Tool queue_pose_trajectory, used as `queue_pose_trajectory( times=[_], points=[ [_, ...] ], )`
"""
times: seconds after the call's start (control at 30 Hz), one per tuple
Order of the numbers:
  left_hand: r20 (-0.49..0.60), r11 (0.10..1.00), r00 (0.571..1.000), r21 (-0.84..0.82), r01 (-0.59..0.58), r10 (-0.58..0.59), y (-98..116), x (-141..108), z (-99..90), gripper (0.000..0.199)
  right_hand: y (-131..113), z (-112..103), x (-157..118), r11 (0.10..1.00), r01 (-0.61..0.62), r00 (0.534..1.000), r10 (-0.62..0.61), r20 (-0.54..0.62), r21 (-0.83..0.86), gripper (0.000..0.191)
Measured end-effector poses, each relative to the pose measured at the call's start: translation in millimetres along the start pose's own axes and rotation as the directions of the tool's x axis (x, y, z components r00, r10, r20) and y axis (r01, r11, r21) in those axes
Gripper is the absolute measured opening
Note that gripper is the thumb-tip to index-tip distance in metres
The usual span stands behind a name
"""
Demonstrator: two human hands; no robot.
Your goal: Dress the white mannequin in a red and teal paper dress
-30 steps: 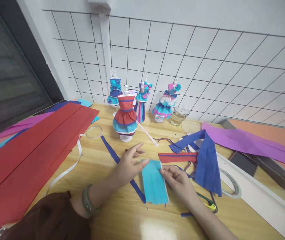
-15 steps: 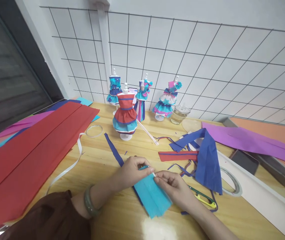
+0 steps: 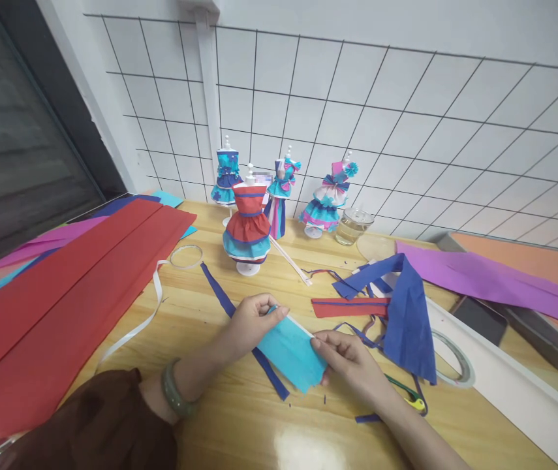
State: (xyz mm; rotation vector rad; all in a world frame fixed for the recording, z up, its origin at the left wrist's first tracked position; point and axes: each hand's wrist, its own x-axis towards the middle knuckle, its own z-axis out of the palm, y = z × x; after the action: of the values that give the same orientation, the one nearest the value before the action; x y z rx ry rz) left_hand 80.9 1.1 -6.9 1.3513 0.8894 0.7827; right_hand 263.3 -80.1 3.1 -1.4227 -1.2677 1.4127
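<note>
A piece of turquoise crepe paper (image 3: 292, 352) is stretched between my hands above the table, a narrow white strip running along its upper edge. My left hand (image 3: 255, 320) pinches the upper left corner between thumb and fingers. At the right end, my right hand (image 3: 344, 359) grips the same edge, thumb on top. Beneath the paper and my left hand lies a long dark blue strip (image 3: 217, 287). Near my right forearm are green-and-yellow scissors (image 3: 413, 399), partly hidden by the arm.
Behind my hands stands a mini dress form in a red dress (image 3: 247, 219), with several more behind it and a glass of liquid (image 3: 354, 226). Red paper (image 3: 87, 287) covers the left side. Blue paper (image 3: 408, 326), a tape roll (image 3: 465, 365) and purple paper (image 3: 484, 281) lie right.
My hands have moved apart along the turquoise paper's edge, left hand up and left, right hand slightly right. The paper has risen and turned, uncovering more of the blue strip.
</note>
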Motion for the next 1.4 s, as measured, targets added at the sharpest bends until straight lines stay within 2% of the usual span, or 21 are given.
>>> queue_pose_trajectory(
  times=[0.27, 0.33, 0.4, 0.47, 0.53, 0.57, 0.63, 0.7, 0.77, 0.9, 0.97, 1.03, 1.07, 1.13, 1.23, 1.33, 1.4],
  points=[
    [0.023, 1.0, 1.0, -0.012, -0.003, 0.003, 2, 0, -4.3, 0.035, -1, -16, 2, 0.999, 0.041, 0.987, -0.039, -0.154, 0.011, 0.038],
    [0.046, 0.999, 0.999, 0.038, -0.015, 0.013, 4, -1, -5.8, 0.033, 0, -19, 1, 0.999, 0.048, 0.981, -0.044, -0.188, 0.016, 0.037],
    [0.044, 0.984, 0.995, 0.15, -0.093, 0.087, 6, -2, -7.4, 0.028, 0, -20, 0, 0.999, 0.045, 0.981, -0.043, -0.189, 0.009, 0.035],
    [0.057, 0.912, 0.966, 0.32, -0.256, 0.251, 9, -5, -8.4, 0.027, 1, -19, -1, 0.998, 0.06, 0.986, -0.064, -0.151, -0.028, 0.033],
    [0.153, 0.775, 0.906, 0.475, -0.417, 0.394, 13, -8, -8.1, 0.033, 1, -16, -2, 0.991, 0.102, 0.989, -0.111, -0.099, -0.089, 0.031],
    [0.223, 0.711, 0.878, 0.518, -0.475, 0.424, 15, -10, -7.4, 0.035, 2, -15, -3, 0.984, 0.127, 0.988, -0.136, -0.073, -0.123, 0.03],
    [0.362, 0.64, 0.84, 0.545, -0.542, 0.404, 18, -14, -5.1, 0.032, 1, -11, -4, 0.967, 0.169, 0.984, -0.178, -0.026, -0.192, 0.029],
    [0.451, 0.639, 0.823, 0.529, -0.559, 0.346, 20, -18, -2.4, 0.024, -1, -7, -6, 0.946, 0.199, 0.979, -0.203, 0.009, -0.255, 0.029],
    [0.459, 0.691, 0.835, 0.497, -0.525, 0.304, 21, -19, -0.2, 0.019, -4, -4, -7, 0.938, 0.209, 0.978, -0.209, 0.031, -0.275, 0.03],
    [0.357, 0.836, 0.911, 0.42, -0.352, 0.204, 17, -15, -0.3, 0.022, -13, -8, -9, 0.935, 0.206, 0.978, -0.205, 0.034, -0.29, 0.034],
    [0.285, 0.904, 0.949, 0.356, -0.238, 0.138, 14, -12, -2.7, 0.022, -16, -20, -10, 0.935, 0.178, 0.976, -0.207, -0.064, -0.308, 0.035],
    [0.202, 0.961, 0.977, 0.254, -0.112, 0.061, 11, -8, -6.1, 0.024, -16, -40, -13, 0.942, 0.103, 0.962, -0.176, -0.209, -0.319, 0.036],
    [0.173, 0.979, 0.985, 0.195, -0.051, 0.017, 9, -6, -7.9, 0.027, -14, -51, -15, 0.934, 0.06, 0.961, -0.149, -0.232, -0.353, 0.035],
    [0.136, 0.995, 0.989, 0.087, 0.039, -0.05, 6, -2, -11.1, 0.032, -9, -74, -20, 0.882, -0.028, 0.981, -0.066, -0.182, -0.471, 0.031],
    [0.097, 0.995, 0.99, -0.018, 0.103, -0.101, 5, 1, -13.3, 0.037, 2, -95, -26, 0.779, -0.095, 0.99, 0.01, -0.139, -0.62, 0.015],
    [0.06, 0.989, 0.991, -0.078, 0.127, -0.123, 6, 1, -12.4, 0.035, 12, -98, -28, 0.649, -0.118, 0.992, 0.038, -0.123, -0.752, 0.008],
    [0.043, 0.983, 0.991, -0.128, 0.134, -0.129, 8, 1, -10.8, 0.033, 16, -94, -27, 0.605, -0.093, 0.996, 0.05, -0.079, -0.791, 0.008]
  ],
)
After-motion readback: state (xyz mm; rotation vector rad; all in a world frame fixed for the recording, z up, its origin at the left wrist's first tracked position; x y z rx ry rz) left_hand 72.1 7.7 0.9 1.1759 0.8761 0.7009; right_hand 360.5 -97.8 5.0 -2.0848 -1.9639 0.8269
